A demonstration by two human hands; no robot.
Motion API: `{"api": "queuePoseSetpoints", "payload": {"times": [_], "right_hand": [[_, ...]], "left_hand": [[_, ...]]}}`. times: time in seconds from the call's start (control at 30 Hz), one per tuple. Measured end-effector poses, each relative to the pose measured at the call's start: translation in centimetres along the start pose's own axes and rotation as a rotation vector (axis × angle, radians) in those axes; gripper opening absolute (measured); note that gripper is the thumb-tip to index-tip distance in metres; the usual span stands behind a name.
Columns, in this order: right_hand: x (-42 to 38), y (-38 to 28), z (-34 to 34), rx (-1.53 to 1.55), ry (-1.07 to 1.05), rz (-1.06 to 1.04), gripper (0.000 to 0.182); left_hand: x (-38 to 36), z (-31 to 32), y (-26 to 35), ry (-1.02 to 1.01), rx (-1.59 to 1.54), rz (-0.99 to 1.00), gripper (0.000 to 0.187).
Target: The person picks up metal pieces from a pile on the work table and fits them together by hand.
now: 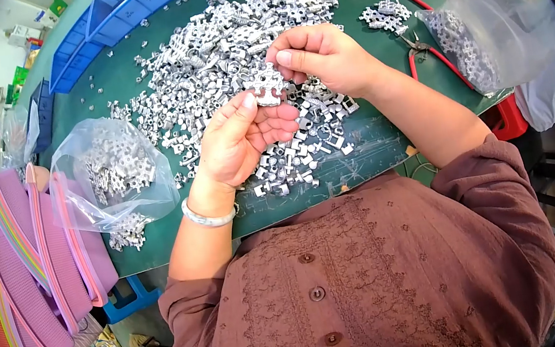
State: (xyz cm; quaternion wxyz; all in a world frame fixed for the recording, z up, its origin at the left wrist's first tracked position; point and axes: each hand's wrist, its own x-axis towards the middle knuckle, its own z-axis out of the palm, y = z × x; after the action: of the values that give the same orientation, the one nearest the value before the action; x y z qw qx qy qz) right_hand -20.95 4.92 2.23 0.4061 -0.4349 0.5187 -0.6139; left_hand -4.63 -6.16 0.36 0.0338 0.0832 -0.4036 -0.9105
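My left hand (236, 133), palm up with a light bangle (209, 215) on the wrist, holds a silver metal piece (267, 88) between thumb and fingers. Just above and to the right, my right hand (325, 60) has its thumb and index finger pressed together near the top of that piece. Whether anything small sits in that pinch is hidden. Beneath and behind both hands spreads a large heap of small silver metal parts (204, 56) on the green table (350, 136).
Blue bins (141, 11) stand at the back left. Clear bags of metal parts lie left (113, 168) and right (462, 48). Red-handled pliers (443, 61) lie beside linked metal pieces (387, 16) at right. Purple straps (35, 243) hang at the left edge.
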Motion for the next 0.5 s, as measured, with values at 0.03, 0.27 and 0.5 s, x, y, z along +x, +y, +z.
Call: {"api": "queuePoseSetpoints", "payload": {"times": [0.03, 0.27, 0.5], "right_hand": [[-0.01, -0.02, 0.01, 0.0, 0.0, -0.001, 0.014], [0.05, 0.08, -0.01, -0.002, -0.003, -0.011, 0.014], [0.08, 0.27, 0.27, -0.009, 0.032, -0.045, 0.017]], "left_hand": [[-0.01, 0.02, 0.0, 0.0, -0.001, 0.0, 0.028], [-0.01, -0.01, -0.03, -0.008, -0.015, 0.0, 0.028], [-0.01, 0.03, -0.03, -0.002, -0.016, -0.006, 0.027]]}}
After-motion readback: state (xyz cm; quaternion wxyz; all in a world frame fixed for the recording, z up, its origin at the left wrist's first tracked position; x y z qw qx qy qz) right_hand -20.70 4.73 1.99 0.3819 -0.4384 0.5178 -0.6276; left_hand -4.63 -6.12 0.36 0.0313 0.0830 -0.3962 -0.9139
